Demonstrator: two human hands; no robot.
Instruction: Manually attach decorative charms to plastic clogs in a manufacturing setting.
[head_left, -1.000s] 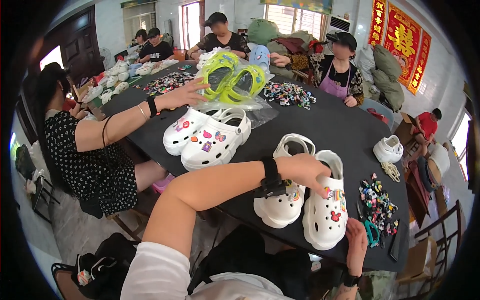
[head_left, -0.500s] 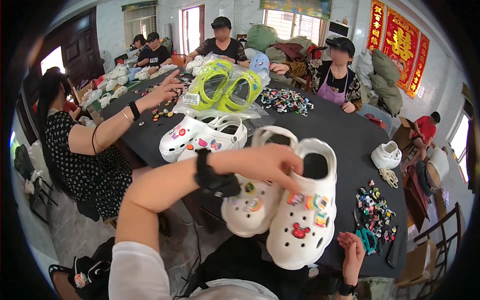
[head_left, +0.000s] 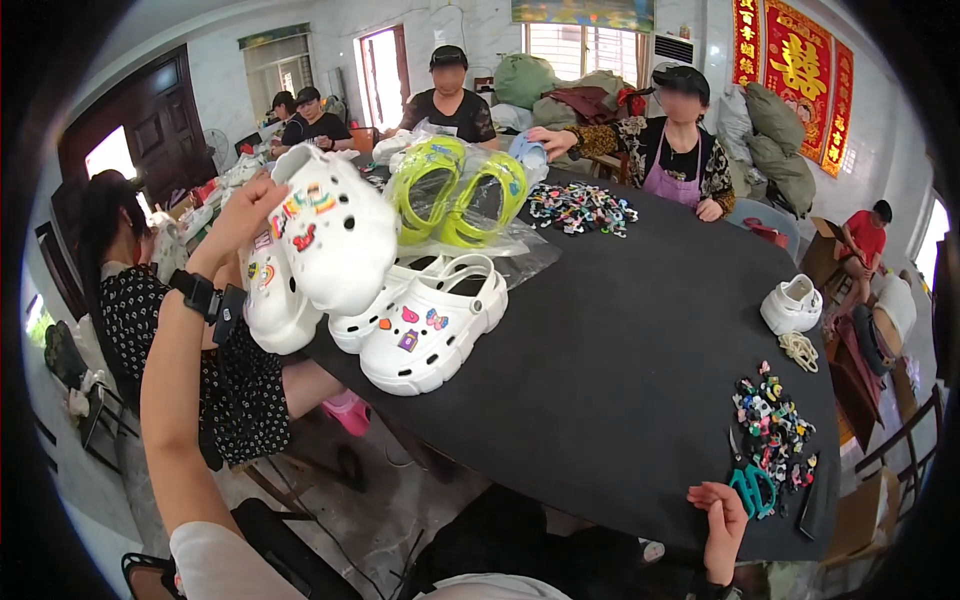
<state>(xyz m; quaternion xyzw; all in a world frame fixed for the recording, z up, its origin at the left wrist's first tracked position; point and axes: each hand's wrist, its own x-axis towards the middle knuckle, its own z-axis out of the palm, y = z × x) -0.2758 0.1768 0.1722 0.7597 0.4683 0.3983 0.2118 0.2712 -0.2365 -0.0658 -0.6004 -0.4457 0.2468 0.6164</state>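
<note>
Black table (head_left: 620, 330); left hand (head_left: 245, 205) holds two white charm-studded clogs (head_left: 320, 240) up at the left, fingers curled round their heels, lifted higher and further left than before. Two more white clogs (head_left: 425, 330) lie on the table with two green ones (head_left: 460, 190) behind. Right hand (head_left: 722, 515), fingers curled, rests on the table edge beside teal scissors (head_left: 750, 490) and one charm pile (head_left: 770, 430).

The person's left arm goes up from the bottom left of the view, toward eleven o'clock. The elbow is bent and the arm is bare, with a dark band on the wrist. The left hand (head_left: 243, 208) is high up, with the fingers closed in a grip. The right hand (head_left: 722, 522) is low, near five o'clock, with the fingers curled in loosely.
</note>
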